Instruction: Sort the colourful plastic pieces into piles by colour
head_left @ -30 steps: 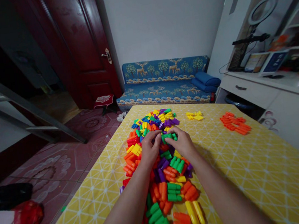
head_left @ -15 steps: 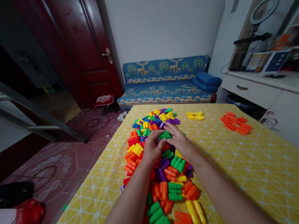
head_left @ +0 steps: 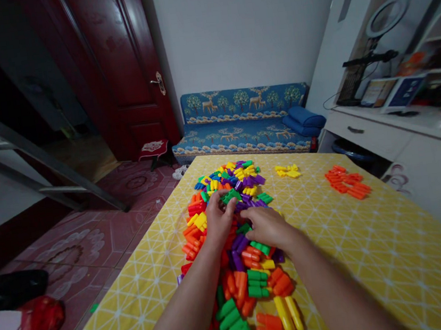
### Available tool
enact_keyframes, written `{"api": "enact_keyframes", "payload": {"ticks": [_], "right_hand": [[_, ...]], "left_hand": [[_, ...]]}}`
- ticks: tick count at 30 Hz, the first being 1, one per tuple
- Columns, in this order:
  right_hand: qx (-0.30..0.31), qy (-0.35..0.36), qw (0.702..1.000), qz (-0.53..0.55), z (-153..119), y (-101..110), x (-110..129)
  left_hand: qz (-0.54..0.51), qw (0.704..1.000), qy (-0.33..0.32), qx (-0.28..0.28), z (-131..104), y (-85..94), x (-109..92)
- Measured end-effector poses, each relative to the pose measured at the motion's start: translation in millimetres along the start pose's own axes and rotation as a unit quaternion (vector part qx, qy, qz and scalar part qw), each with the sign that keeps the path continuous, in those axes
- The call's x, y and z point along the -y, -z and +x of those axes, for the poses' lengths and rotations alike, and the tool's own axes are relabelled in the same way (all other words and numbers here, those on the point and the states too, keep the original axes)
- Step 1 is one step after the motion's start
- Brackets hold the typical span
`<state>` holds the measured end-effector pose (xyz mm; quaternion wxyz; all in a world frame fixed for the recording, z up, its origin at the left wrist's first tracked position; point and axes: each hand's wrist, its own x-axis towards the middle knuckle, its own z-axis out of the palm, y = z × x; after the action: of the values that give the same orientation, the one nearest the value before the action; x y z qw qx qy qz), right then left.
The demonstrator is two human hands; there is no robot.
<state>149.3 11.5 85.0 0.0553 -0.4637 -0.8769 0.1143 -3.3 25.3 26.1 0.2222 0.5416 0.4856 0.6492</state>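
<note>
A long heap of bullet-shaped plastic building blocks (head_left: 240,280) in several colours runs along the table. Over its middle, my left hand (head_left: 219,218) is closed around green building blocks (head_left: 231,196), thumb on the near side and fingers behind. My right hand (head_left: 270,226) reaches down into the heap just to the right, fingers curled. Its thumb and forefinger are at either side of another green block (head_left: 245,229), partly covered by the hand. Purple blocks (head_left: 251,203) lie just beyond this hand.
Yellow blocks (head_left: 288,171) form a small group at the table's far side. A pile of orange blocks (head_left: 347,182) lies to the right. The table has a yellow patterned cloth (head_left: 356,255). Behind it stands a blue sofa (head_left: 240,125); a white cabinet (head_left: 425,161) is at the right.
My right hand has left the green blocks near my left hand and moved nearer, down into the heap. The left hand keeps hold of green blocks and has shifted slightly left.
</note>
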Motion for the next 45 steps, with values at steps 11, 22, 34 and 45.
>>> {"api": "enact_keyframes", "payload": {"ticks": [11, 22, 34, 45], "right_hand": [[-0.307, -0.147, 0.907, 0.249, 26.1, -18.6, -82.6], [-0.265, -0.163, 0.92, 0.239, 55.0, -58.5, -136.8], [-0.178, -0.16, 0.952, 0.188, 70.6, -43.4, -138.4], [-0.188, -0.14, 0.958, 0.166, 54.5, -43.4, -123.5]], "left_hand": [[-0.025, 1.0, 0.01, 0.009, -0.3, -1.5, -1.3], [-0.017, 0.999, 0.012, 0.024, 0.4, -1.3, 2.9], [0.004, 0.998, 0.019, 0.055, -2.3, -1.8, -0.2], [0.037, 0.997, -0.014, 0.062, -1.1, -1.1, -9.3]]}}
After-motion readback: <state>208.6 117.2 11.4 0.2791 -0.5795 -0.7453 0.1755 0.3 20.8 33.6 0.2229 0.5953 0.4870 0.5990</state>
